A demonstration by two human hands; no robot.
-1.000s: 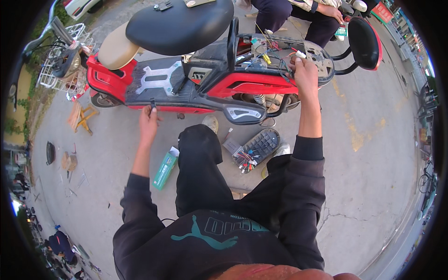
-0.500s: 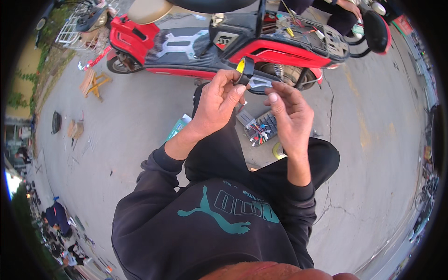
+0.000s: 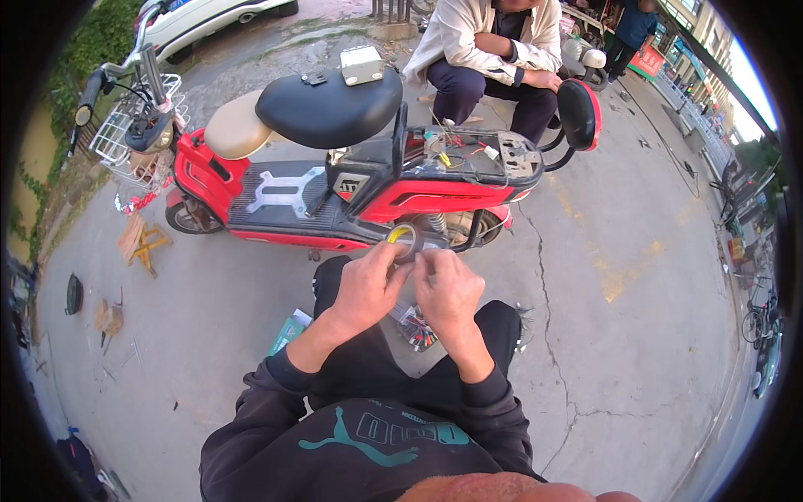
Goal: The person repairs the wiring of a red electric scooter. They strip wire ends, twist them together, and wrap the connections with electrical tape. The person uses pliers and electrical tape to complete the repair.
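My left hand [image 3: 361,289] is closed around a roll of black tape [image 3: 416,244] with a yellow inner core, its hole facing up and left. Right beside the roll, my right hand [image 3: 450,293] has its fingers pinched together, the tips against the roll's lower right edge. Whatever those fingertips grip is hidden. Both hands are raised over my lap, in front of a red electric scooter [image 3: 452,198]. Below them, partly covered by my right hand, lies a dark unit with many coloured wire connectors [image 3: 416,329].
Loose wires [image 3: 452,151] show in the scooter's open rear section. A person [image 3: 493,58] crouches behind it, arms folded. A green-and-white box [image 3: 289,332] lies by my left leg. A small wooden stool [image 3: 146,243] and a dark saddle-shaped piece [image 3: 74,294] are at left.
My right hand has come in to the tape roll, its fingers closing from a looser pose. The view has tilted up, showing more of the scooter and the crouching person.
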